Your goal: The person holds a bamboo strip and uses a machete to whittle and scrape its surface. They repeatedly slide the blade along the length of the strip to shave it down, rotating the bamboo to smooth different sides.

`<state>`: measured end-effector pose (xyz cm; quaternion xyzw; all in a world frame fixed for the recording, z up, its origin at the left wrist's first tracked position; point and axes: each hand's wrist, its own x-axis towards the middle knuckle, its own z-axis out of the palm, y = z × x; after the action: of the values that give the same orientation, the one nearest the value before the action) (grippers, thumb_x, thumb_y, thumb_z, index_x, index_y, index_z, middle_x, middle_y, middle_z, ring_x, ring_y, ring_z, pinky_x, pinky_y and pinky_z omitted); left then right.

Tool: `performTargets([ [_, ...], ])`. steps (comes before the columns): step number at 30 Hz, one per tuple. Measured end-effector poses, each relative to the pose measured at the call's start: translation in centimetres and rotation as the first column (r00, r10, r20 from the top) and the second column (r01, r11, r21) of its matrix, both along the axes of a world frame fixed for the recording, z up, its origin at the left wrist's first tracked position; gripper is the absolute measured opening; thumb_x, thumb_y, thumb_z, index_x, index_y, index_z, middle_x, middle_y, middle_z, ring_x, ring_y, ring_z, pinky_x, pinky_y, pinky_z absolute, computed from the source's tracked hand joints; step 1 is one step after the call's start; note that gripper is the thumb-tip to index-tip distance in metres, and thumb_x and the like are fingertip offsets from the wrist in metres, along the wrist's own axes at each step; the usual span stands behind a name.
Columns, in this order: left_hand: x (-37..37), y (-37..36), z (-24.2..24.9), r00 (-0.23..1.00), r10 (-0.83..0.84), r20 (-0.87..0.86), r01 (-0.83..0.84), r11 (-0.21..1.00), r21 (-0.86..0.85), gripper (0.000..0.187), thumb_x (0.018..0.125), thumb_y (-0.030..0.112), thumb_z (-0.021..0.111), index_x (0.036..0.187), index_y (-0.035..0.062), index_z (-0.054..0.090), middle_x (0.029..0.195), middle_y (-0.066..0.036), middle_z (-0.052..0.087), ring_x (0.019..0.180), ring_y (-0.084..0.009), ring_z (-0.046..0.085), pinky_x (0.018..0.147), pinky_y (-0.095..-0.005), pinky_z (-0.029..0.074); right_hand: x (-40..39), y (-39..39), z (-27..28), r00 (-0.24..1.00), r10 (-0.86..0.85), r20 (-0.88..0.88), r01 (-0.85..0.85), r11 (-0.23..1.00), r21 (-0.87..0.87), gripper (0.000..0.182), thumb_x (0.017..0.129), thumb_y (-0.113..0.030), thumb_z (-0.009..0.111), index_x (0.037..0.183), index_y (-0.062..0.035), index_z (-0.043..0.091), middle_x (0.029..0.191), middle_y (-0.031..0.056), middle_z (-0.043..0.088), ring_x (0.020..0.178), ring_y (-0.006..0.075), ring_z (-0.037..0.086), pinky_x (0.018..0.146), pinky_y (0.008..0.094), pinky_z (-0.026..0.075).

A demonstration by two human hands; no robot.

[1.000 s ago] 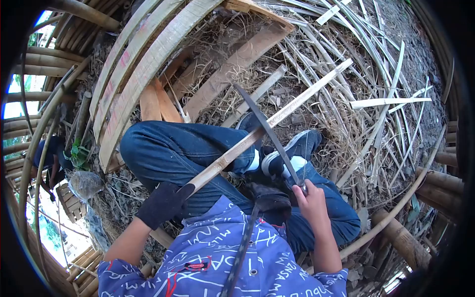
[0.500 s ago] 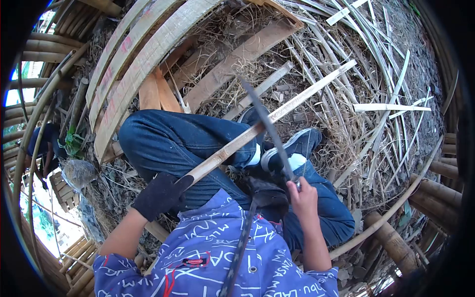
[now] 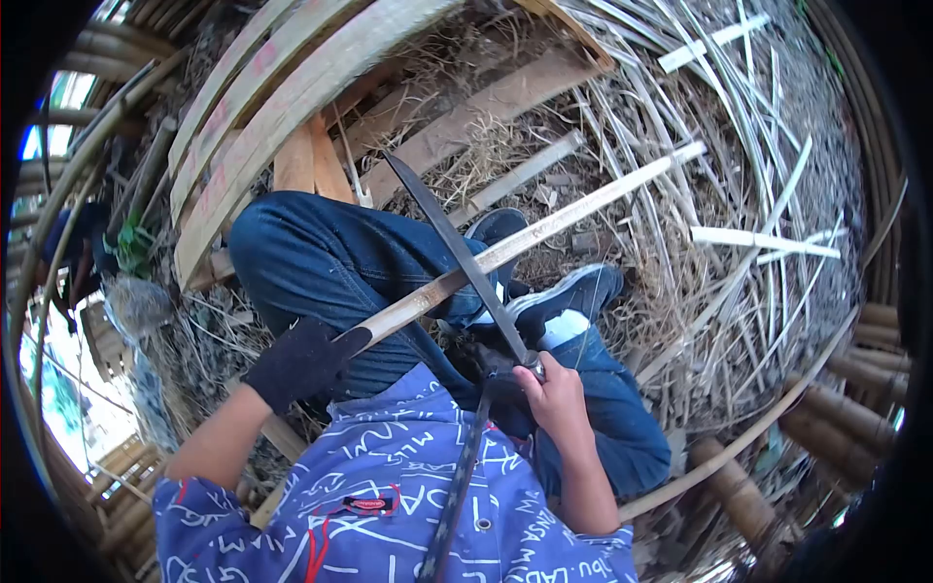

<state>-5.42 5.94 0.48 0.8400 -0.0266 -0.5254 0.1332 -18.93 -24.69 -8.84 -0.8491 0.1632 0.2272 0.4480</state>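
Observation:
In a dark glove, my left hand point(image 3: 299, 364) grips the near end of a long, pale bamboo strip point(image 3: 583, 206). The strip slants up and to the right, passing over my jeans and shoes. Bare, my right hand point(image 3: 556, 391) is closed around the handle of a machete point(image 3: 437, 222), most of the handle hidden by the fingers. Its dark blade crosses over the strip about midway, with the tip pointing to the upper left above my bent leg point(image 3: 321, 248).
A slatted wooden pallet point(image 3: 282, 117) lies ahead on the left. Thin bamboo strips point(image 3: 714, 44) and shavings litter the ground at the right. Thick bamboo poles point(image 3: 826, 437) stand at the lower right. Another person point(image 3: 83, 248) is at the far left, in shadow.
My right hand has drawn left and the machete has swung leftward, its crossing point sliding down the strip toward my gloved hand. The left hand keeps its hold.

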Motion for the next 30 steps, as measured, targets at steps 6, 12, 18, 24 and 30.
performTargets([
  [6,-0.3,1.0,-0.2,0.957,-0.229,0.178,0.251,0.962,-0.109,0.028,0.095,0.032,0.049,0.112,0.0149,0.064,0.071,-0.014,0.063,0.060,-0.0295,0.064,0.055,-0.0430,0.049,1.5,-2.9,-0.9,0.998,0.066,0.006,-0.064,0.979,-0.194,0.051,0.083,-0.050,0.066,0.083,0.0006,0.062,0.065,0.0234,0.062,0.067,0.0444,0.061,0.059,0.0510,0.048],
  [12,-1.2,1.7,-1.0,0.938,-0.256,0.232,0.279,0.957,-0.072,0.030,0.091,0.025,0.053,0.120,0.0189,0.060,0.072,-0.014,0.063,0.058,-0.0302,0.063,0.052,-0.0445,0.049,1.2,-3.3,-1.6,0.996,0.083,0.032,-0.072,0.964,-0.257,0.055,0.081,-0.054,0.066,0.082,0.0009,0.062,0.067,0.0237,0.063,0.067,0.0437,0.062,0.058,0.0498,0.048],
  [18,-0.9,1.1,-0.7,0.973,-0.174,0.154,0.192,0.975,-0.112,0.029,0.093,0.027,0.052,0.120,0.0191,0.061,0.069,-0.014,0.063,0.058,-0.0298,0.063,0.052,-0.0441,0.049,0.8,-2.7,-1.4,0.997,0.041,0.062,-0.019,0.949,-0.315,0.056,0.080,-0.055,0.066,0.081,0.0007,0.063,0.066,0.0223,0.063,0.066,0.0425,0.062,0.057,0.0491,0.048],
  [24,-0.7,0.2,-0.1,0.977,0.155,0.147,-0.139,0.984,-0.111,0.055,0.089,0.047,0.059,0.070,-0.0032,0.068,0.055,-0.012,0.061,0.049,-0.0199,0.060,0.051,-0.0337,0.048,0.8,-3.1,-2.0,0.995,0.058,0.079,-0.027,0.939,-0.343,0.057,0.079,-0.057,0.066,0.078,0.0001,0.063,0.064,0.0212,0.063,0.064,0.0412,0.062,0.056,0.0477,0.048],
  [30,-0.4,0.3,0.3,0.980,-0.165,0.114,0.171,0.985,-0.041,0.032,0.098,0.036,0.045,0.113,0.0165,0.065,0.069,-0.014,0.064,0.061,-0.0301,0.064,0.056,-0.0428,0.050,0.0,-3.7,-2.9,0.988,0.074,0.133,-0.016,0.918,-0.397,0.059,0.077,-0.060,0.066,0.075,-0.0014,0.063,0.062,0.0190,0.062,0.062,0.0392,0.063,0.054,0.0464,0.048],
])
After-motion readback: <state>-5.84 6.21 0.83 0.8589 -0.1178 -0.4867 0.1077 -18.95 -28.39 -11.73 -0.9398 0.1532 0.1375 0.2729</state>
